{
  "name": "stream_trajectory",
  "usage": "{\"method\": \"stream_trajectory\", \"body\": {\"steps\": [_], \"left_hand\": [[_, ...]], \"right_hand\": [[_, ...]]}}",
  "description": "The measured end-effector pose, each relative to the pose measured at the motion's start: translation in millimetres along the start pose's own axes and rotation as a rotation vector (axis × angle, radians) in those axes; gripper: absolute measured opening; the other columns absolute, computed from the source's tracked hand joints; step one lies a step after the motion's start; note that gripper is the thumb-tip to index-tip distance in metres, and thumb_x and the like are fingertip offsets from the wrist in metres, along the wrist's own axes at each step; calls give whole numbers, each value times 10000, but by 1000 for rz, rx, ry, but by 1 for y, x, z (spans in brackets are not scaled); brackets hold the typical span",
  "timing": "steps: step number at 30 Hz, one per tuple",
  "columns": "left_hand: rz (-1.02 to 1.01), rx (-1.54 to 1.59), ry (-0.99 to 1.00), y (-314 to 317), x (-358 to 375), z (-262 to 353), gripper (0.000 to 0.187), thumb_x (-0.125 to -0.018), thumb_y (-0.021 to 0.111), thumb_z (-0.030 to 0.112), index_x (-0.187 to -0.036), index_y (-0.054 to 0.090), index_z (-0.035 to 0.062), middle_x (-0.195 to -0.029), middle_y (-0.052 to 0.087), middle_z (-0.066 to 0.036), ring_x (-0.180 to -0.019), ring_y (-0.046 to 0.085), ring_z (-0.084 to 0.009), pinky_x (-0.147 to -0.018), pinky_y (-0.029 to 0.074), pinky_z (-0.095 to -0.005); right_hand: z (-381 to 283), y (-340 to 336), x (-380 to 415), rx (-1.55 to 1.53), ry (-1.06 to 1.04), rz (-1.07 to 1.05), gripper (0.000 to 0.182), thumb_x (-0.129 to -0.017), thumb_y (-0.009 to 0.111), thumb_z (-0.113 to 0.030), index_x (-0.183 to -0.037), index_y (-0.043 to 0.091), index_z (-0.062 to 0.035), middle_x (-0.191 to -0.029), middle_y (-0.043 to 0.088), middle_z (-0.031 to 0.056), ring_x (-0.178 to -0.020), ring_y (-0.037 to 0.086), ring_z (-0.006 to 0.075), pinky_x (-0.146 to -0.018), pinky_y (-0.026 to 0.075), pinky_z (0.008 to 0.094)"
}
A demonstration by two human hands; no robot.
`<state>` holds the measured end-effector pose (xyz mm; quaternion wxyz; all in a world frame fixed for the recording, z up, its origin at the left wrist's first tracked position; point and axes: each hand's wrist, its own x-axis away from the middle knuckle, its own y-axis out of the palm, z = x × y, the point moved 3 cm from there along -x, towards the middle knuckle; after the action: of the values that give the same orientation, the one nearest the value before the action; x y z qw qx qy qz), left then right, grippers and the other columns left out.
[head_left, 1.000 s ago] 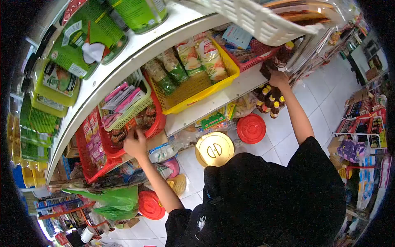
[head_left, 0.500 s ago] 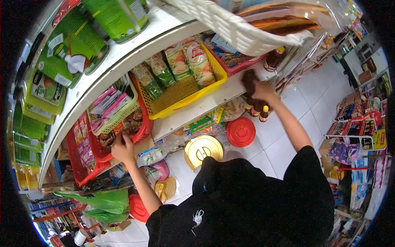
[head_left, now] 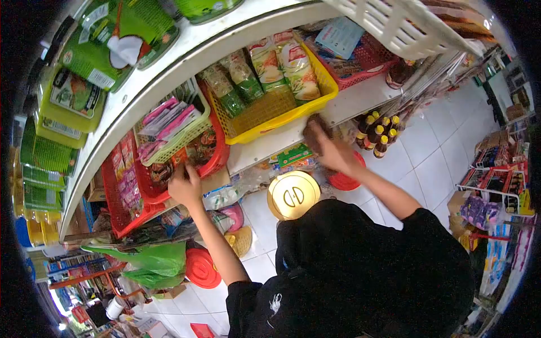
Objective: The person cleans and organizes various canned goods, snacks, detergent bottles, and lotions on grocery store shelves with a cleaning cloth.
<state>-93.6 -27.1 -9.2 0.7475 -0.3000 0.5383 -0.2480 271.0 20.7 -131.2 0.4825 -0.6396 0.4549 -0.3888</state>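
My left hand (head_left: 185, 187) is closed at the front rim of a red basket (head_left: 217, 160), its fingers curled over the edge. That basket holds dark red packets, with a pale green basket (head_left: 194, 127) of pink packets resting on top. In my right hand (head_left: 337, 153) is a dark brown, soft-looking cloth (head_left: 315, 132), blurred by motion, at the front edge of the white shelf (head_left: 253, 147). Just behind it stands a yellow basket (head_left: 239, 135) with several green-and-white packets (head_left: 301, 70).
Several brown bottles with yellow caps (head_left: 378, 132) stand on the tiled floor by the shelf's end. A gold round lid (head_left: 293, 195) and a red lid (head_left: 346, 179) lie below the shelf. Overhead are green pouches (head_left: 93, 67) and a white plastic basket (head_left: 408, 28).
My right hand has moved left along the shelf edge with the brown cloth, away from above the bottles. My left hand stays at the red basket's rim. The whole view has shifted slightly.
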Motion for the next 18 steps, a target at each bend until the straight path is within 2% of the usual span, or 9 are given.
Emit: {"method": "stream_trajectory", "body": {"steps": [1,3,5,9,13,15,16,17,18], "left_hand": [[-2,6,-9,0,0,0,194,-743,535,237,-755,638,73,-665,597,-151,-572,570,-327,-505,439,-395],[-28,-19,-25,2,1,-3,193,-749,535,238,-748,639,76,-655,594,-146,-568,566,-324,-501,436,-395],[-29,-21,0,1,0,-3,191,-751,534,238,-750,638,77,-652,592,-144,-571,565,-324,-501,435,-394],[-13,29,18,0,0,-1,184,-761,526,236,-732,629,86,-660,590,-137,-573,561,-323,-509,433,-392],[-7,22,28,0,0,-1,182,-764,522,228,-714,622,84,-659,590,-127,-561,558,-324,-495,429,-385],[35,41,45,-3,-2,4,181,-764,522,224,-710,622,83,-659,591,-125,-561,560,-323,-489,429,-379],[-3,58,10,-2,-1,2,185,-760,523,222,-723,628,74,-664,593,-135,-568,565,-321,-490,432,-371],[-2,33,0,0,-1,0,188,-758,524,223,-729,630,70,-665,593,-139,-568,567,-320,-491,433,-372],[-3,7,-10,3,0,-4,191,-757,525,223,-736,633,67,-666,593,-144,-568,568,-320,-492,434,-373]], "right_hand": [[-39,-1,-5,-190,-4,-143,841,-665,613,-318,-1340,146,-131,-652,586,179,-583,578,348,-521,456,448],[-107,-5,-7,-134,-84,-246,864,-644,625,-233,-1348,133,-138,-619,587,164,-544,582,321,-504,461,428],[-159,5,-10,-181,-266,-250,875,-631,636,-192,-1353,142,-168,-634,590,168,-572,595,302,-506,463,416],[-204,28,-18,-246,-312,-174,850,-623,652,-215,-1338,194,-250,-644,589,162,-598,599,295,-491,450,414],[-156,4,-19,-260,-285,-177,803,-618,661,-275,-1304,247,-326,-657,588,152,-594,593,300,-483,443,414],[-109,-27,-18,-246,-109,-199,753,-608,660,-367,-1269,301,-342,-644,578,134,-580,578,314,-482,440,426],[-84,-44,-15,-254,-46,-184,717,-597,666,-364,-1241,352,-320,-709,598,148,-615,585,330,-519,453,425],[-50,-30,-15,-422,-115,29,683,-626,630,-383,-1242,361,-267,-791,603,178,-709,596,330,-614,472,411],[-19,-35,-13,-241,-20,99,696,-606,646,-333,-1240,367,-275,-953,582,188,-856,576,326,-713,463,418]]}}
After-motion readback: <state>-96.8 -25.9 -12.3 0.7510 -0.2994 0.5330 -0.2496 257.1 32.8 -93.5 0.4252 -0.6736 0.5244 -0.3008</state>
